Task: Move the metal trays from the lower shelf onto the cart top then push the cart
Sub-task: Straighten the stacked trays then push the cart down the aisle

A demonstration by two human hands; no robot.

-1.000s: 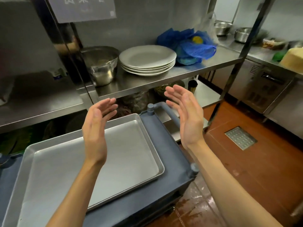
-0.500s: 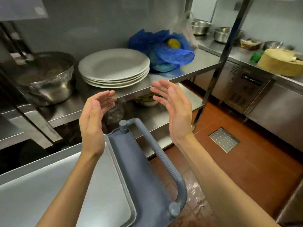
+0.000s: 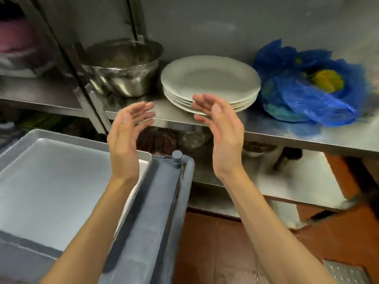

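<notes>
A stack of flat metal trays (image 3: 51, 185) lies on top of the grey cart (image 3: 151, 218) at the lower left. The cart's grey handle (image 3: 180, 181) runs along its right side, ending in a round knob. My left hand (image 3: 127, 136) hovers above the tray's right edge, fingers apart, holding nothing. My right hand (image 3: 221, 132) is raised beside it, palm facing left, also empty, above the gap between the cart and the steel shelf unit (image 3: 287, 138). Neither hand touches the cart or the trays.
On the upper shelf stand a steel bowl (image 3: 123, 68), a stack of white plates (image 3: 209, 80) and a blue plastic bag (image 3: 311, 85). The lower shelf (image 3: 297, 181) holds dark containers. Red tiled floor (image 3: 215, 253) with a metal drain grate (image 3: 346, 273) lies to the right.
The view has swung left, so the plates and bowl now sit straight ahead. Both hands stay raised and empty, a little closer together, with the cart handle now below and between them.
</notes>
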